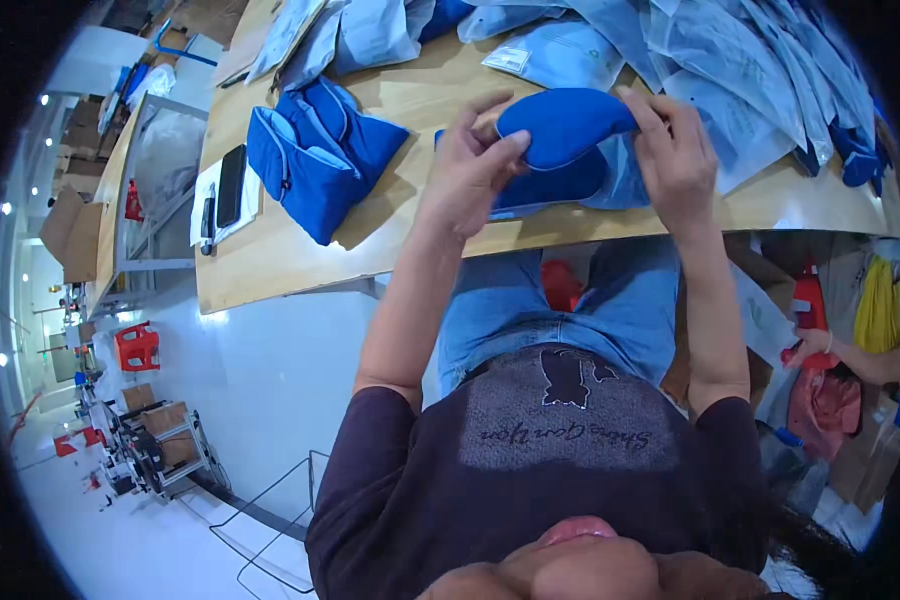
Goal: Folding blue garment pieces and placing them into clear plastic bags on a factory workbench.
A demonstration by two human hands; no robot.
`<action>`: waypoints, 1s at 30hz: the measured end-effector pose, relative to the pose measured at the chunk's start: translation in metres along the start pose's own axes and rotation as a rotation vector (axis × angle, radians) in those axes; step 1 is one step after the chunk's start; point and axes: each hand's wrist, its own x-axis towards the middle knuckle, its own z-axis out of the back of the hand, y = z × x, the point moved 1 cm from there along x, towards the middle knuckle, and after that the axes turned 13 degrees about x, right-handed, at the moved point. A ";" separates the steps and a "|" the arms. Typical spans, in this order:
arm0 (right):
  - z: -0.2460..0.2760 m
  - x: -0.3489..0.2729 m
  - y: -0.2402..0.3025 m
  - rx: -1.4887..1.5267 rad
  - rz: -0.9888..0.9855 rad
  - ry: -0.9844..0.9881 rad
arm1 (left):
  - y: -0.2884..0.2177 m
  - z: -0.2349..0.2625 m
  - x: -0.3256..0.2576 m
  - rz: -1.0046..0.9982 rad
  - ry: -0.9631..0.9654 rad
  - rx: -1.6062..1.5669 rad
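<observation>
And here was the danger: the blue pad point(575, 120) hung above the table's point(245, 280) near side on two end pinches alone, so one slackened grip could well have dropped it onto the blue piece point(560, 187) at the table's near edge, while an uneven pull might have creased it. Look at the pose, though: left hand point(477, 162) clamped on the pad's left end, thumb across its face, right hand point(675, 148) pinching the other, both forearms point(410, 300) reaching over the table's near edge!
</observation>
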 end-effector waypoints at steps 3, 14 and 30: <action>0.018 -0.014 -0.009 -0.040 0.074 0.133 | -0.017 0.001 0.010 -0.125 -0.019 0.228; 0.008 -0.036 -0.015 -0.055 0.045 0.296 | 0.011 0.019 -0.015 -0.803 -0.093 1.777; 0.021 -0.045 -0.035 0.187 -0.596 0.067 | 0.005 0.016 -0.022 -0.665 -0.233 1.528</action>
